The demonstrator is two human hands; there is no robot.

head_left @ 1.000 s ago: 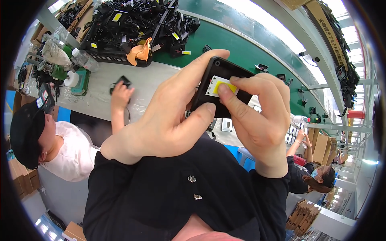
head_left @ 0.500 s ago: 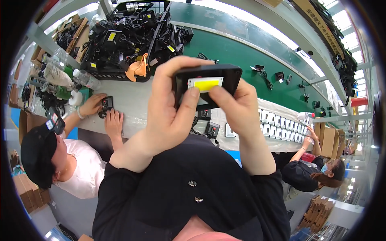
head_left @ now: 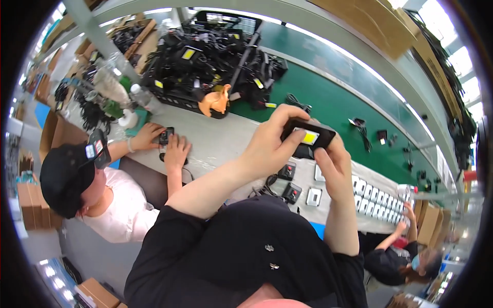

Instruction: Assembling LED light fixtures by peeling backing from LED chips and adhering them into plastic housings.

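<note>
Both my hands hold a small black lamp housing, raised over the worktable. It is tilted, and a yellow light panel with a white border sits inside it. My left hand grips the left side, fingers behind the far edge and thumb by the panel. My right hand closes round the right side, its thumb at the near edge. Beneath my hands lie two black units with red buttons, one farther back and one nearer, plus a white-rimmed frame.
A black crate heaped with cabled lamps and an orange cloth-like piece stand at far left. Behind runs a green belt with scattered parts. Co-workers sit left and right; the left one handles a small black device. White-rimmed frames stand in rows.
My hands have moved right and farther off with the lamp housing. My view has shifted, so the crate and the left co-worker sit farther right in it.
</note>
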